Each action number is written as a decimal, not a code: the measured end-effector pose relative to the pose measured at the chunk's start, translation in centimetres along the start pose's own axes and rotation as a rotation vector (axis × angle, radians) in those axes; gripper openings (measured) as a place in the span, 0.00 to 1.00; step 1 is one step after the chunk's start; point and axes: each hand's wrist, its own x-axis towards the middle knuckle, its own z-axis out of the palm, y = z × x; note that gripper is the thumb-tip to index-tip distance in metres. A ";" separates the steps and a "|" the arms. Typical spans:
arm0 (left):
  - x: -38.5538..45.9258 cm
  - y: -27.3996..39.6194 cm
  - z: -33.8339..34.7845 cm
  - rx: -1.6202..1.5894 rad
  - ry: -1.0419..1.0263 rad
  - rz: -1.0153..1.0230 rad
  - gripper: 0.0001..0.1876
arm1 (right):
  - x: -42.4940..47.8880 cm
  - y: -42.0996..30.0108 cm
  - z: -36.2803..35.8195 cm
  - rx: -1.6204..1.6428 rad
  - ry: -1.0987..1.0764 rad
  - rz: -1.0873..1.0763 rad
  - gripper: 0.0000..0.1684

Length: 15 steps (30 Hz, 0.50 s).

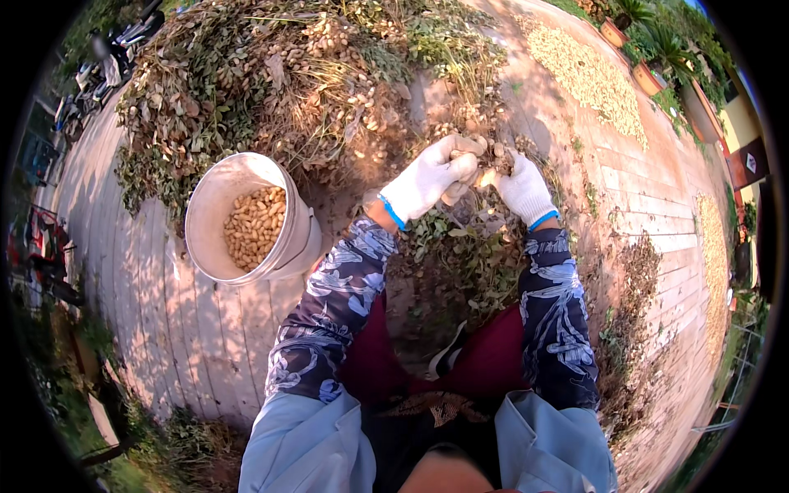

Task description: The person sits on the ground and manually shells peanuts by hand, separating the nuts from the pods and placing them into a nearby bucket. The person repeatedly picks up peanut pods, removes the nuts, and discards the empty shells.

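Both my hands wear white knit gloves with blue cuffs and meet over a cluster of peanut pods (490,154) on their roots. My left hand (434,175) has its fingers curled around pods at the cluster's left side. On the other side, the fingers of my right hand (523,188) pinch the cluster's stems, partly hidden by the glove. Leafy peanut plants (474,259) lie below my hands, between my knees. To the left, a white plastic bucket (206,203) tilts in view, with loose peanuts (256,228) in its bottom.
A large heap of uprooted peanut plants (246,92) rises beyond the bucket. Peanuts are spread on the paving (579,74) at the upper right, with another strip (712,265) farther right. Potted plants (647,77) line that edge. Motorbikes (98,80) stand at the far left.
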 end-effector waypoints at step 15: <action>-15.9 9.1 -13.3 1.444 1.050 0.097 0.18 | 1.2 1.3 2.0 0.464 -0.118 0.141 0.29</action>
